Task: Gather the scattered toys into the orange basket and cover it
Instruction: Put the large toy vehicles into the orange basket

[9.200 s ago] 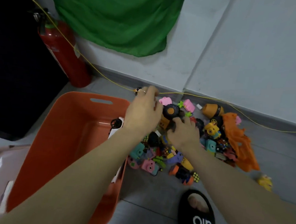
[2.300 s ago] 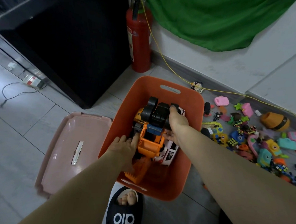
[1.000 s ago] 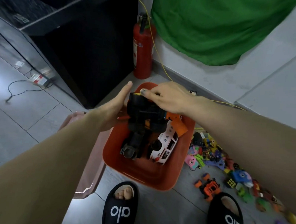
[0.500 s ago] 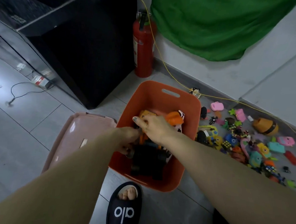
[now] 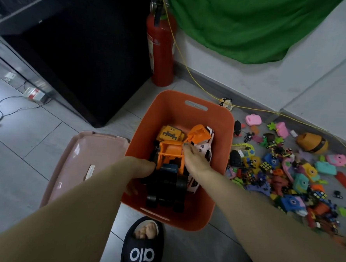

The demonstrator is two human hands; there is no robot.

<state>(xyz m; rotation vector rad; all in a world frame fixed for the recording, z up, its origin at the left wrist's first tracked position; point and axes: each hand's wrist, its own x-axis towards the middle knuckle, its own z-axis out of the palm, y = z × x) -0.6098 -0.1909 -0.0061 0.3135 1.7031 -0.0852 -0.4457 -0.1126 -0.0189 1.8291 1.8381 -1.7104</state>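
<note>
A: Orange basket (image 5: pixel 220 196)?
B: On the grey tiled floor (image 5: pixel 25 142). Rounded rectangle, smooth plastic walls, slot handle cut in its far wall, open top.

A: Cover?
B: Pale pink lid (image 5: pixel 75 161), flat on the floor touching the basket's left wall, a light strip at its centre.

A: Inside the basket?
B: Orange loader truck (image 5: pixel 171 157) with big black wheels toward the basket's near wall, bucket raised toward the far wall. White toy car (image 5: pixel 204 150) along the basket's right wall, partly under the truck. A yellow-orange toy (image 5: pixel 169 133) beyond the truck.

A: Loose toys?
B: Scattered toys (image 5: pixel 283 174) in a heap on the floor right of the basket: small cubes, pink and teal pieces. An orange, black-banded toy (image 5: pixel 312 142) at the heap's far edge.

A: Hands?
B: Both inside the basket. Left hand (image 5: pixel 139 167) at the truck's left side; fingers hidden behind wrist and truck, cannot tell their set. Right hand (image 5: pixel 194 159) on the truck's right side, fingers curled onto the orange body.

A: Else?
B: Red fire extinguisher (image 5: pixel 161 49) upright beyond the basket's far wall. Black slipper (image 5: pixel 142 248) just before its near wall.
</note>
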